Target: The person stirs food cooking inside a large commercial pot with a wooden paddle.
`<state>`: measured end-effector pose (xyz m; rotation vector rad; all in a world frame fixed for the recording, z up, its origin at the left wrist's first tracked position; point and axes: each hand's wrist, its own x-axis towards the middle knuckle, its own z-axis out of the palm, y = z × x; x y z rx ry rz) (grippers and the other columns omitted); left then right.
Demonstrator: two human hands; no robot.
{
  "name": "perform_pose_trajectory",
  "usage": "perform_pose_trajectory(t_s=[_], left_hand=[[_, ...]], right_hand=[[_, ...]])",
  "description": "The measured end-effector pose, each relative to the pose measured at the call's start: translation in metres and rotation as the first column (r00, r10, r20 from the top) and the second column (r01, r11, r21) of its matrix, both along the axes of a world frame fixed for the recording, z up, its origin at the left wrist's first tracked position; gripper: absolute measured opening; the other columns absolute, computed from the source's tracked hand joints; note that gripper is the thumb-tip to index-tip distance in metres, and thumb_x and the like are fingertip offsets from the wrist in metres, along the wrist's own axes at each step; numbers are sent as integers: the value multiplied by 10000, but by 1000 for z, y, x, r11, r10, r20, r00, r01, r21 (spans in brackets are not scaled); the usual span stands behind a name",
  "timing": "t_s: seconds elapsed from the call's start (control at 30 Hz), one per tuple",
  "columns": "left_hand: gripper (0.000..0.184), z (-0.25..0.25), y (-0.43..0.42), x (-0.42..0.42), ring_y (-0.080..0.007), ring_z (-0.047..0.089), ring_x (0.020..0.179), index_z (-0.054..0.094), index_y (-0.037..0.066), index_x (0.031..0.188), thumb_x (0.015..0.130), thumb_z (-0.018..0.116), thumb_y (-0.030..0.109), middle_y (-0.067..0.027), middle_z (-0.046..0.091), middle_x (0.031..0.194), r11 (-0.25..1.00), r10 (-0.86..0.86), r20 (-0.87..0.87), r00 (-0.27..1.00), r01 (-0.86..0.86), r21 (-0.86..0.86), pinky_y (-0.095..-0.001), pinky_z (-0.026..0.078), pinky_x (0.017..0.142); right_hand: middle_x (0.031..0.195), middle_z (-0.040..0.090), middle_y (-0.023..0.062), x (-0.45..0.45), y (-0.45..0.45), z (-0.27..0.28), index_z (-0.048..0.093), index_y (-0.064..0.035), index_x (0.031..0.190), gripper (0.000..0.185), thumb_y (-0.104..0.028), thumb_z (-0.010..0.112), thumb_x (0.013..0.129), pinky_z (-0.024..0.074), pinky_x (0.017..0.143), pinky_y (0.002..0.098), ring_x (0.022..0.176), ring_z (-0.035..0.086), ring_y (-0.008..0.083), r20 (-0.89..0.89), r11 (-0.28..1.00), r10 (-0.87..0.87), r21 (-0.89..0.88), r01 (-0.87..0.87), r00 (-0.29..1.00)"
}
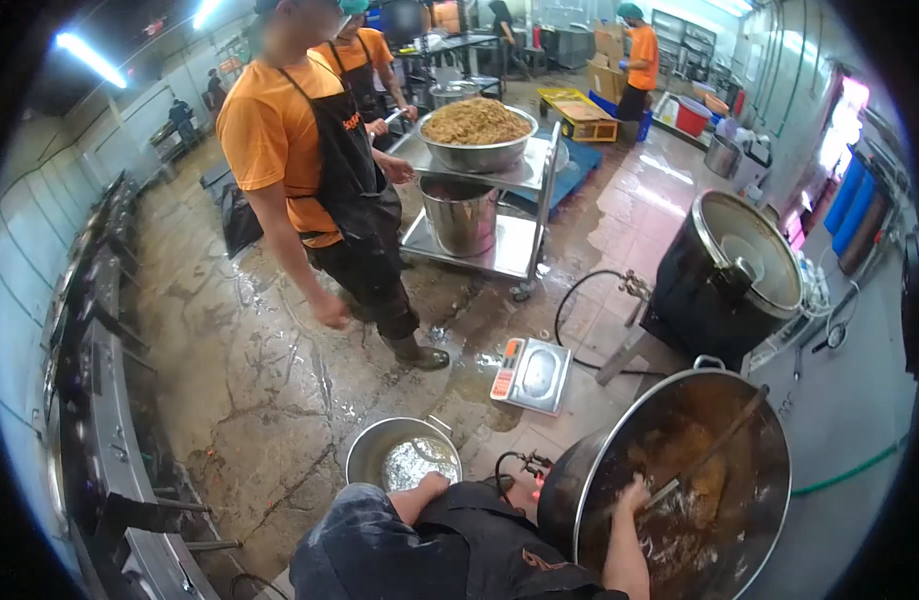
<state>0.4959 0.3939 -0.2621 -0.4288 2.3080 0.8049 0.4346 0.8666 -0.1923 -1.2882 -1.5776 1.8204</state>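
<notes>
My right hand [635, 495] reaches inside a large deep pot [580, 520] at the lower right. Its fingers are curled together beside the pale lower end of a long stirring stick [725, 440]; what they grip is too small to make out. The stick slants across the pot against its far right rim. Brown liquid [680, 540] with a lighter brown mass [708, 490] fills the pot's lower part. My left hand [435, 485] looks closed near my leg, beside the rim of a smaller metal pot [365, 440] on the floor, which has shiny, pale contents.
A digital scale [535, 375] lies on the wet floor ahead. Beyond it stand a dark cooker [720, 260], a hose [565, 310] and a steel cart [525, 255] bearing a heaped bowl [480, 160]. A person in an orange shirt [260, 120] stands by the cart; stoves [110, 400] line the left.
</notes>
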Motion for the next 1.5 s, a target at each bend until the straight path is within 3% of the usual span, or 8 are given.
perform_pose_trajectory(t_s=[0.23,0.37,0.47,0.57,0.9,1.07,1.23,1.5], left_hand=[[320,18,42,-47,-278,599,786,620,18,857,732,573,309,-183,617,827,973,117,-168,979,-80,216,-361,464,684],[299,61,103,-95,-113,535,640,516,23,1000,790,550,233,-88,582,734,735,340,88,936,-323,596,-264,411,474],[325,156,171,-127,-154,531,791,422,59,1113,842,489,225,-86,557,889,653,235,111,966,-242,717,-290,427,622],[317,215,219,-143,-181,514,927,421,70,1137,858,464,213,-90,539,979,629,138,55,989,-130,766,-326,426,762],[230,137,178,-143,-127,554,786,510,83,1057,848,468,168,-47,580,875,624,84,269,960,-261,737,-259,456,683],[185,80,112,-122,-88,520,610,497,56,1024,849,474,110,-44,569,822,744,204,429,880,-424,516,-190,390,478],[293,70,77,-117,-213,567,773,482,68,1101,839,478,199,-115,566,941,772,378,465,801,-550,319,-306,457,661],[249,68,77,-114,-135,540,712,518,117,1023,822,525,264,-17,567,828,821,322,489,811,-496,281,-291,400,608]], right_hand=[[451,295,6,-41,-1,118,294,-123,508,355,-213,482,795,385,565,329,433,327,147,-633,964,-259,-120,238,730],[527,484,103,47,-16,8,480,-2,587,237,-163,479,761,421,620,391,520,494,254,-39,989,-121,-92,117,992],[502,472,72,32,-6,-39,486,-2,601,245,-194,485,754,358,463,374,448,482,227,87,593,52,798,-101,995],[456,367,26,-25,1,78,374,-79,537,289,-157,493,789,307,423,331,389,342,156,-276,991,-120,-93,98,954],[429,326,-3,-11,-24,-10,349,-93,526,244,-131,471,734,275,362,270,357,326,111,3,934,67,352,-64,998],[451,303,-1,-70,-7,96,287,-87,543,393,-220,467,865,257,414,268,394,288,98,-624,991,16,-92,-93,782],[483,323,2,24,-35,-3,327,-61,550,270,-86,496,760,236,410,246,418,314,76,188,647,420,624,-438,888],[471,279,-21,-2,-50,64,272,-71,541,331,-113,522,755,253,431,239,434,285,89,-286,984,168,-2,-176,943]])
